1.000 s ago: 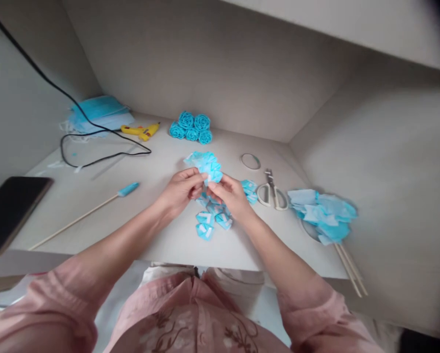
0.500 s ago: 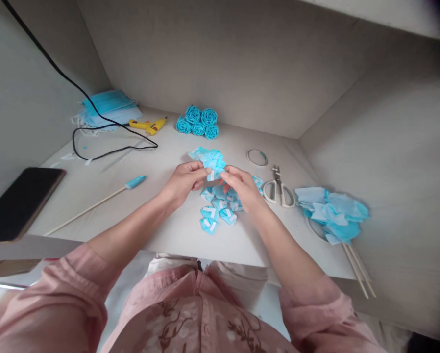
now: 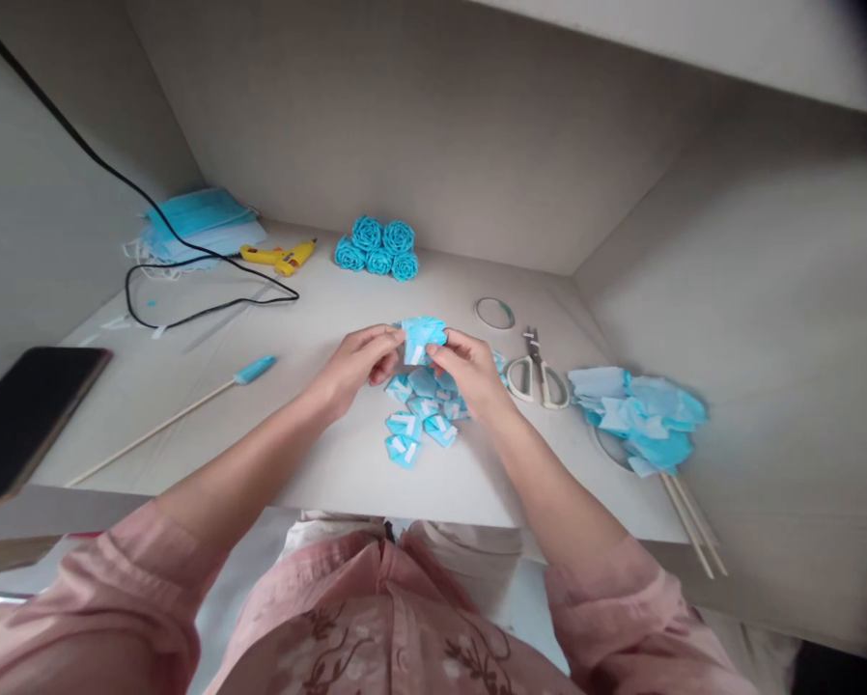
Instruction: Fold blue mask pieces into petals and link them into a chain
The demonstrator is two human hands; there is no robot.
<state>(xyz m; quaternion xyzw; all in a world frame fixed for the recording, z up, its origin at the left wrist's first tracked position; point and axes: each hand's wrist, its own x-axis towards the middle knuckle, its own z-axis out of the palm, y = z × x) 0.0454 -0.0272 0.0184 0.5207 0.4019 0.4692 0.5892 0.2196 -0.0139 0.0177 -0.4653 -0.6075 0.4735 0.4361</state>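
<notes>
Between both hands, above the table, I hold a light blue folded fabric piece (image 3: 423,336) with a white strip on its front. My left hand (image 3: 365,362) pinches its left edge with thumb and fingers. My right hand (image 3: 469,369) grips the lower right side. Just below lies a heap of small folded blue pieces (image 3: 420,405) with white strips, partly hidden by my right hand. To the left, a thin wooden stick with a blue wrapped tip (image 3: 255,370) rests on the table.
Rolled blue crepe bundles (image 3: 379,249) are stacked at the back. A yellow glue gun (image 3: 280,256) with a looping black cord and blue face masks (image 3: 194,224) lie back left. A phone (image 3: 35,415) is at left. Scissors (image 3: 537,372), a tape ring (image 3: 494,313) and crumpled blue fabric (image 3: 640,410) sit right.
The blue fabric piece in my hands has gone from a loose, spread shape to a smaller, flatter one. The whole view has shifted slightly.
</notes>
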